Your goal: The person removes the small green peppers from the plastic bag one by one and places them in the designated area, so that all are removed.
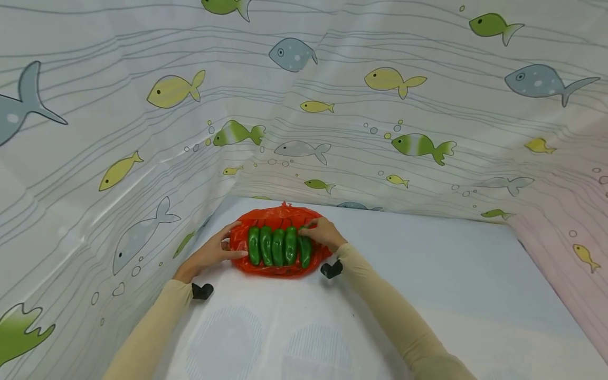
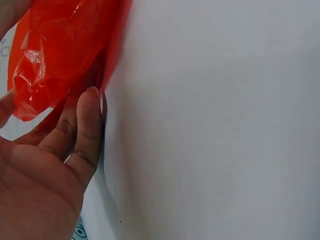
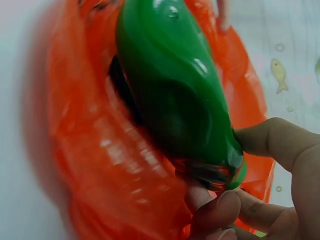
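Several glossy green peppers [image 1: 278, 248] lie side by side in a row on a red plastic bag [image 1: 271, 214], stems pointing away from me. At the row's right end, my right hand [image 1: 324, 234] pinches the top of the last pepper [image 1: 305, 253]. The right wrist view shows thumb and fingertips around the stem end of that pepper [image 3: 175, 90]. My left hand [image 1: 211, 253] is spread around the bag's left edge, its thumb reaching toward the leftmost pepper. In the left wrist view, its extended fingers [image 2: 90, 125] touch the crinkled bag [image 2: 65, 45].
The bag rests on a white table [image 1: 404, 264] near its far left corner. Fish-printed white sheeting [image 1: 351, 121] rises at the back and on both sides. Each wrist carries a small black piece, one at the left sleeve [image 1: 202, 291] and one at the right [image 1: 331, 269].
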### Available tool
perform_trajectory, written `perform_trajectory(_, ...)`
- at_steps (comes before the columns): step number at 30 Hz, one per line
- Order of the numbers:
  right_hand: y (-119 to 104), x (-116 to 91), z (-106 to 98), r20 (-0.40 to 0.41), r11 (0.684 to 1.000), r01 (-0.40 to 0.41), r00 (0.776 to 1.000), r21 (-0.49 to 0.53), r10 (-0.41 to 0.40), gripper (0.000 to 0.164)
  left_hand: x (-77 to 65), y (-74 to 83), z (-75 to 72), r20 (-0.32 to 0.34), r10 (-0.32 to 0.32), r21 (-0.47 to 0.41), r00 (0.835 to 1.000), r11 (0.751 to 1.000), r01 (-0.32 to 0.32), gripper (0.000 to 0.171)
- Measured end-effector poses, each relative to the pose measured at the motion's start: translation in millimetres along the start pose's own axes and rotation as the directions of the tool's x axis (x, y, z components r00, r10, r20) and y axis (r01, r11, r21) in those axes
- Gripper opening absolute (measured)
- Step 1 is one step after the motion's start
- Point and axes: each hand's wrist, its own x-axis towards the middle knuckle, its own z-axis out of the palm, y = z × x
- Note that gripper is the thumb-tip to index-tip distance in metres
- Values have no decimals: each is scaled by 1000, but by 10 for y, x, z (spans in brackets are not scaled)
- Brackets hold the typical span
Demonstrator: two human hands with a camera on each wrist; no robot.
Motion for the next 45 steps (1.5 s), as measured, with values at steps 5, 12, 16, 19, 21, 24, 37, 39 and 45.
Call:
perform_trajectory(5,-60,-49,-36,17,999,3,1000,45,-3,36,3,-13,-6,-2,8,11,1000,1000,-8,100)
perform_trajectory(12,-125,-171,-85,75,995,10,997,102,-18,30,-11,-3,2,-15,-11,28,1000,1000,11,104)
perform_trajectory(16,-108,-230,-123,143,995,27,989,99,-41,27,-28,3,2,-18,-14,37,1000,999,15,105)
perform_trajectory(19,-67,-257,-145,188,996,21,981,85,-37,25,-37,5,6,-10,-11,35,1000,999,12,104)
perform_trajectory(21,-40,-261,-157,210,997,10,977,74,-25,25,-44,10,13,-10,-19,30,1000,999,19,103)
perform_trajectory(24,4,-245,-170,229,998,-4,973,66,-11,25,-47,14,19,-7,-20,32,1000,999,20,102)
perform_trajectory(37,-1,-330,-289,187,992,81,977,98,-98,38,-36,56,27,-13,-29,36,999,999,30,99)
perform_trajectory(39,-3,-342,-321,186,989,96,976,111,-116,38,-32,53,27,-14,-32,31,999,999,32,98)
perform_trajectory(45,-4,-384,-427,167,981,125,975,145,-149,40,-13,28,21,-11,-23,22,1000,999,24,98)
